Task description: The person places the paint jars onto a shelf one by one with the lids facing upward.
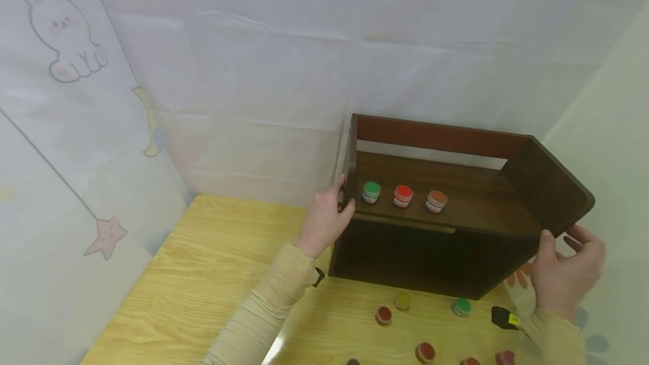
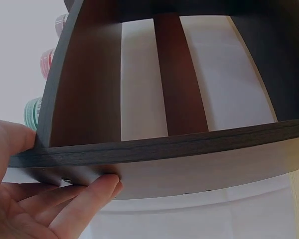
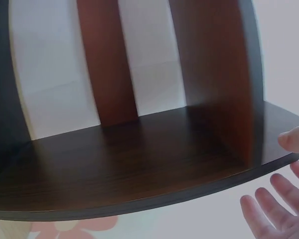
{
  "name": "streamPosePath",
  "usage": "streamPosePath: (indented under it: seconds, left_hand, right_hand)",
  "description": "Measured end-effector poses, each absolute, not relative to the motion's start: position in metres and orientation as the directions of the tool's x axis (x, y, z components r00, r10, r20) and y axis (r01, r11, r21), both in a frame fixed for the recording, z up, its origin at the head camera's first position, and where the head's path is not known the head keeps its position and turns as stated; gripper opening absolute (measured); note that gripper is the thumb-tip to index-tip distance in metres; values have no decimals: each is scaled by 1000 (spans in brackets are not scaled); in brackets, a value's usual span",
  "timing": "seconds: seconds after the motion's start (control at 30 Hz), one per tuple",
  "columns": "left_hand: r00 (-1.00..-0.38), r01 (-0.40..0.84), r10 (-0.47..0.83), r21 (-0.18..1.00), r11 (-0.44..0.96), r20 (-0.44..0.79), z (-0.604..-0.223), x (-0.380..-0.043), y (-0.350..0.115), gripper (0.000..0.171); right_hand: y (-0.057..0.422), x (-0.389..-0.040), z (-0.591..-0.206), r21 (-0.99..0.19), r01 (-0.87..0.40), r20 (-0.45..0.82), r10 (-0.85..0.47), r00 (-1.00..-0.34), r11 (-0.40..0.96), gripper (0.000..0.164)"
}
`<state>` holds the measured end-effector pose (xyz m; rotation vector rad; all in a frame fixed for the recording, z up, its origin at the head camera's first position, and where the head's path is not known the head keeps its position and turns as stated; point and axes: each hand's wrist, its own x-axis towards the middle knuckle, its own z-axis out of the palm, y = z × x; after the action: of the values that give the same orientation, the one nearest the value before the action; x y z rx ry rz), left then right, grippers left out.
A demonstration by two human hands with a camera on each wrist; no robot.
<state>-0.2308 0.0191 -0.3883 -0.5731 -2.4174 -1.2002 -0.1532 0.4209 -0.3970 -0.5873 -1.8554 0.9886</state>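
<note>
A dark brown wooden shelf (image 1: 487, 201) stands upright on the table. Its upper board carries three small paint jars in a row near the left: a green jar (image 1: 371, 193), a red jar (image 1: 403, 197) and an orange-brown jar (image 1: 436, 201). My left hand (image 1: 324, 216) grips the left side panel (image 2: 209, 147), thumb at its front edge and fingers against the outer face. At the right side panel (image 3: 129, 169), my right hand (image 1: 570, 263) has the edge between thumb and index finger. The other fingers (image 3: 269, 206) of that hand spread loosely outside the panel.
On the wood-grain table (image 1: 218, 263) in front of the shelf lie several more jars, among them a dark red jar (image 1: 383, 315), a yellow jar (image 1: 403, 301) and a green jar (image 1: 462, 307). White printed sheeting (image 1: 243, 72) hangs behind and at the sides.
</note>
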Motion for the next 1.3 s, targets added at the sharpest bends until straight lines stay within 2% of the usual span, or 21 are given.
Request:
streamPosePath:
  seconds: [0.2, 0.43, 0.67, 0.9, 1.0, 1.13, 1.3]
  left_hand:
    - [-849, 507, 207, 640, 577, 486, -384, -229, 20, 59]
    - [-862, 493, 242, 622, 609, 446, -379, -225, 20, 62]
    - [-860, 497, 256, 615, 612, 441, -378, -225, 19, 63]
    - [-867, 486, 257, 609, 626, 428, -379, -226, 18, 64]
    - [-870, 481, 255, 605, 635, 423, -379, -226, 18, 64]
    - [-873, 477, 257, 612, 631, 415, -380, -226, 17, 64]
    - [-876, 472, 249, 630, 617, 413, -382, -228, 15, 64]
  right_hand:
    - [404, -141, -381, -822, -6, 519, 746, -418, 569, 45]
    - [382, -126, -362, -803, -46, 550, 710, -439, 594, 46]
    - [355, -115, -347, -796, -130, 561, 640, -526, 591, 45]
    - [329, -102, -340, -749, -208, 591, 493, -638, 629, 39]
    - [320, -96, -340, -726, -230, 581, 400, -708, 648, 36]
    - [309, -87, -344, -655, -285, 566, 205, -798, 700, 32]
    - [296, -79, -350, -580, -358, 514, -12, -858, 731, 35]
